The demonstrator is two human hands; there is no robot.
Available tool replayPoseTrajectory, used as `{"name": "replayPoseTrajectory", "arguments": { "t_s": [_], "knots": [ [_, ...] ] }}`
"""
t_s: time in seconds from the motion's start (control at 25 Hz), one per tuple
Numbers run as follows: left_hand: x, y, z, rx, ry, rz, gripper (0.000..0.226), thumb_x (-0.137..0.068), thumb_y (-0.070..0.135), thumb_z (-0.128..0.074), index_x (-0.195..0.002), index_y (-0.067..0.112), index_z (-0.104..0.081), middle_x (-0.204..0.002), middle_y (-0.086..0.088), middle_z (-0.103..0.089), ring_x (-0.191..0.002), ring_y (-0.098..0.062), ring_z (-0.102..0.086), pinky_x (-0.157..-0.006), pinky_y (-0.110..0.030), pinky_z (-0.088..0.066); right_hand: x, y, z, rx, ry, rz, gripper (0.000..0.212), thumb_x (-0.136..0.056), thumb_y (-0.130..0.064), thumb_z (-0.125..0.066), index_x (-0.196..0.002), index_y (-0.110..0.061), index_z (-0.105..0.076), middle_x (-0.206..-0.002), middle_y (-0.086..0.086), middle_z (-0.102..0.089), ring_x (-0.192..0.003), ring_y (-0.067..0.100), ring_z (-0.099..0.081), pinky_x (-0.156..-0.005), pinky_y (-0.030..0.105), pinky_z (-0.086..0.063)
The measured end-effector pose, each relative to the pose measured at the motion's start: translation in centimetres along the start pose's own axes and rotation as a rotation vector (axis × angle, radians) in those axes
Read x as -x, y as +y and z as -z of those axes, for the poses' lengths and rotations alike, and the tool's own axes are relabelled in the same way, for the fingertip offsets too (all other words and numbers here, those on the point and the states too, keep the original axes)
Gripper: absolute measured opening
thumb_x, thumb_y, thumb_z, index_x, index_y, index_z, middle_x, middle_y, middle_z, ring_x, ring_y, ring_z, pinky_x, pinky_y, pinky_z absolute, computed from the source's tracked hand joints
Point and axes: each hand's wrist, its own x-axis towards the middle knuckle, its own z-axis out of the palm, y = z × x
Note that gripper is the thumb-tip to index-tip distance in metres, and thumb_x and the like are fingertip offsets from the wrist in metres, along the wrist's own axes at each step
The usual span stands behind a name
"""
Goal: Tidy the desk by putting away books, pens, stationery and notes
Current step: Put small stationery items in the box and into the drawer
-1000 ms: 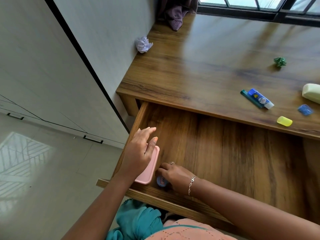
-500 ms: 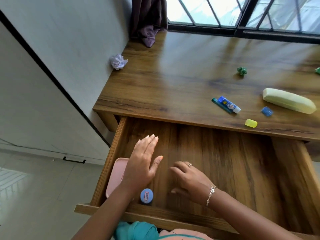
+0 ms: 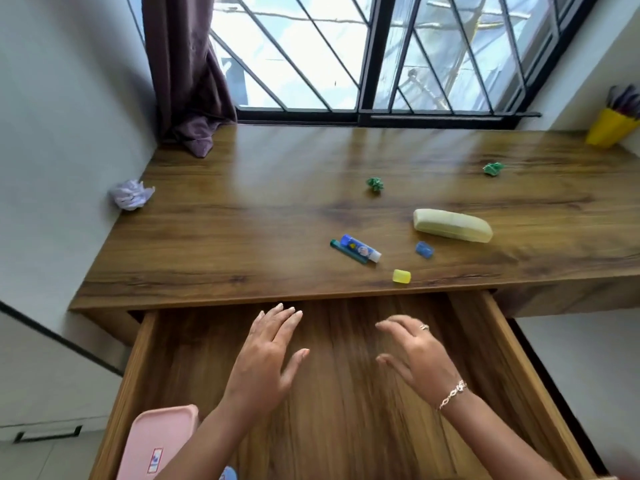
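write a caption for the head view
Left hand and right hand open above the drawer, pale green case on the desk

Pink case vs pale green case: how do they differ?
The pink case lies in the open drawer, near-left corner; the pale green case lies on the desktop. The pink case is flat, boxy and labelled; the pale green case is long and domed. Both are closed.

On our desk (image 3: 225, 244) lie a glue stick (image 3: 360, 252) against a green pen (image 3: 347, 255), a pale case (image 3: 452, 225), a yellow eraser (image 3: 401, 276), a blue eraser (image 3: 424, 250).
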Motion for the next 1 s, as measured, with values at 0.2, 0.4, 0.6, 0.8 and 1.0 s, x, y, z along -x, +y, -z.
{"name": "replayPoseTrajectory", "arguments": {
  "t_s": [0.2, 0.4, 0.6, 0.8, 1.0],
  "knots": [
    [-5.6, 1.5, 0.0, -0.04, -0.007, -0.045, 0.051, -0.084, 0.041, -0.044, -0.122, 0.01, -0.059, -0.122, -0.004, -0.062, -0.124, -0.021, -0.051, -0.113, -0.033, -0.025, -5.9, 2.8, 3.5, -0.094, 0.141, -0.199, 0.033, -0.075, -0.014, -0.073, -0.107, -0.008, -0.065, -0.108, 0.009, -0.063, -0.1, 0.026, -0.06, -0.09, 0.027, -0.041],
    [-11.2, 2.5, -1.0, -0.097, -0.035, -0.143, 0.043, -0.072, 0.017, -0.075, -0.112, 0.007, -0.064, -0.111, -0.01, -0.066, -0.112, -0.028, -0.06, -0.105, -0.042, -0.032, -9.5, 5.4, 4.7, -0.112, 0.068, -0.26, 0.035, -0.076, -0.01, -0.072, -0.11, -0.01, -0.064, -0.11, 0.006, -0.062, -0.102, 0.023, -0.059, -0.092, 0.03, -0.044],
    [-16.4, 3.9, -2.5, -0.19, -0.158, -0.251, 0.045, -0.078, 0.014, -0.066, -0.121, 0.006, -0.058, -0.123, -0.012, -0.059, -0.122, -0.027, -0.052, -0.112, -0.039, -0.027, -10.1, 5.9, 4.9, -0.094, -0.083, -0.19, 0.035, -0.077, -0.013, -0.071, -0.111, -0.013, -0.064, -0.112, 0.002, -0.063, -0.101, 0.016, -0.06, -0.094, 0.029, -0.046],
    [-19.8, 4.5, -4.1, -0.316, -0.34, -0.258, 0.047, -0.097, 0.014, -0.038, -0.144, 0.016, -0.032, -0.151, -0.002, -0.031, -0.142, -0.018, -0.021, -0.117, -0.033, -0.008, -10.4, 5.8, 4.4, -0.044, -0.118, -0.111, 0.035, -0.08, -0.016, -0.068, -0.114, -0.019, -0.064, -0.12, 0.0, -0.06, -0.112, 0.016, -0.053, -0.094, 0.025, -0.04],
    [-20.9, 4.7, -4.4, -0.356, -0.427, -0.287, 0.035, -0.092, 0.01, -0.042, -0.125, 0.016, -0.053, -0.13, -0.004, -0.051, -0.128, -0.022, -0.042, -0.116, -0.036, -0.011, -10.5, 5.7, 4.1, -0.069, -0.07, -0.128, 0.028, -0.079, -0.01, -0.067, -0.107, -0.013, -0.065, -0.11, 0.002, -0.065, -0.103, 0.021, -0.058, -0.088, 0.026, -0.043]
  ]
}}
